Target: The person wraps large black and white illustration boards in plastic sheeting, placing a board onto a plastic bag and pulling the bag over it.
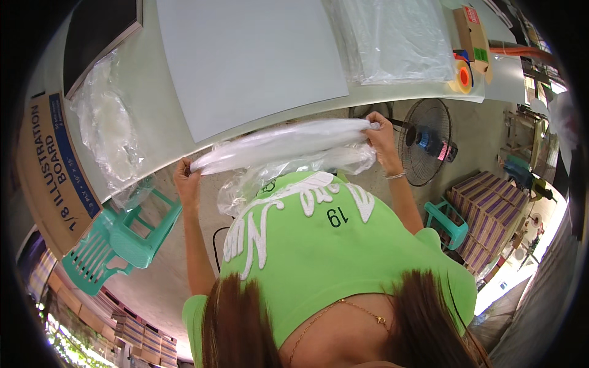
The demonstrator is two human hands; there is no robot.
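1. The clear plastic [285,142] is up in the air, in front of the table [156,92] and just past the green shirt [362,264]. I cannot tell if it touches either one.
2. The left hand [187,174] pinches one end of it, with thumb and fingers closed tight.
3. The right hand [383,140] pinches the other end, a bit farther from the body. Between the two hands, the top part is bunched into a long, pale strip, and a loose, crinkly part hangs under it.
4. It looks very light and floppy (a puff from the fan [424,142] could make it flap, though I cannot tell if the fan is on).
5. It is shiny and thin, so I think it may slip, stick to itself or tear if pulled hard. The two end corners seem the best spots to hold, with a soft, flat pinch. Holding just the middle would likely let the ends droop.
6. On the table, a big white sheet [254,58] lies nearest the plastic. More clear bags [402,46] lie to its right, near a tape roll [463,78]. A crumpled plastic wrap [107,126] lies to its left, beside a brown box [52,175].
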